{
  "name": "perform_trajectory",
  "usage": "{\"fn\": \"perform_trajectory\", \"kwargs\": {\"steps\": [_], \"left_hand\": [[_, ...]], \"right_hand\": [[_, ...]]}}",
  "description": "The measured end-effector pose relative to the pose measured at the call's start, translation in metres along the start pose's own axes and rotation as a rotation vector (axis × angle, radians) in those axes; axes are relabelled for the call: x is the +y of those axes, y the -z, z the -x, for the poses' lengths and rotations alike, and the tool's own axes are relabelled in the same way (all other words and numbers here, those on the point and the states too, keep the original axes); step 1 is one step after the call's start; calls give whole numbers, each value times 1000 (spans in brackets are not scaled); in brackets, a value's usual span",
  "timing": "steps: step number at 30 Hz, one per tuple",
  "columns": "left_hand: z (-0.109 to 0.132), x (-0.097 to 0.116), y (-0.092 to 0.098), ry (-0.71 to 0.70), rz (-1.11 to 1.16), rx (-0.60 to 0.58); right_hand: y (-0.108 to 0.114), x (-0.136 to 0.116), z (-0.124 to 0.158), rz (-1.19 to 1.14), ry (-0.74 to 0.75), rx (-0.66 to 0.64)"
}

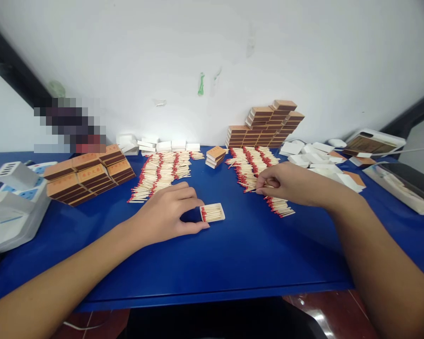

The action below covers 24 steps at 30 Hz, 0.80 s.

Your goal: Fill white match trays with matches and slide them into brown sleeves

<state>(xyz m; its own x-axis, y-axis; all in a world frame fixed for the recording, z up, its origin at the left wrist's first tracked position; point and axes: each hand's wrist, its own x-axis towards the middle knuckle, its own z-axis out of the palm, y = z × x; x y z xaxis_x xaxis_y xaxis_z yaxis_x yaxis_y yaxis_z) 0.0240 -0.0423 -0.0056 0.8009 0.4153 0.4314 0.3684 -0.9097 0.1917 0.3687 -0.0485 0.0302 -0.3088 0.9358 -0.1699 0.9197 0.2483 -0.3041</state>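
Observation:
A small white matchbox tray (222, 217) holding a layer of red-tipped matches lies at the middle of the table. My left hand (173, 209) grips the tray's left end between thumb and fingers. Over the right-hand pile of matches (249, 167), my right hand (277, 181) is closed in a pinch. A match end shows at its fingertips; how many matches are in the pinch cannot be made out. Another spread of matches (162, 172) lies behind my left hand. Between the piles stands a short stack of matchboxes (216, 155).
Matchboxes are stacked against the wall (265, 127), and wrapped matchbox packs (92, 174) stand at left. White trays (171, 146) line the back; more loose trays (313, 155) lie at right. A power strip (24, 202) occupies the left side, a dark phone (411, 181) the right. The blue table's front edge (219, 299) is close.

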Motion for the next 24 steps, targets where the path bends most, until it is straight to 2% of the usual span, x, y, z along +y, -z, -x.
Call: {"fn": "perform_trajectory", "kwargs": {"steps": [13,20,24], "left_hand": [[-1,0,0,0,13,-2],[0,-1,-1,-6,16,0],[0,0,0,6,15,-7]], "right_hand": [[-3,-9,-2,-31,69,-31],[-7,-1,-4,-2,140,88],[-7,1,-5,11,176,105]]}}
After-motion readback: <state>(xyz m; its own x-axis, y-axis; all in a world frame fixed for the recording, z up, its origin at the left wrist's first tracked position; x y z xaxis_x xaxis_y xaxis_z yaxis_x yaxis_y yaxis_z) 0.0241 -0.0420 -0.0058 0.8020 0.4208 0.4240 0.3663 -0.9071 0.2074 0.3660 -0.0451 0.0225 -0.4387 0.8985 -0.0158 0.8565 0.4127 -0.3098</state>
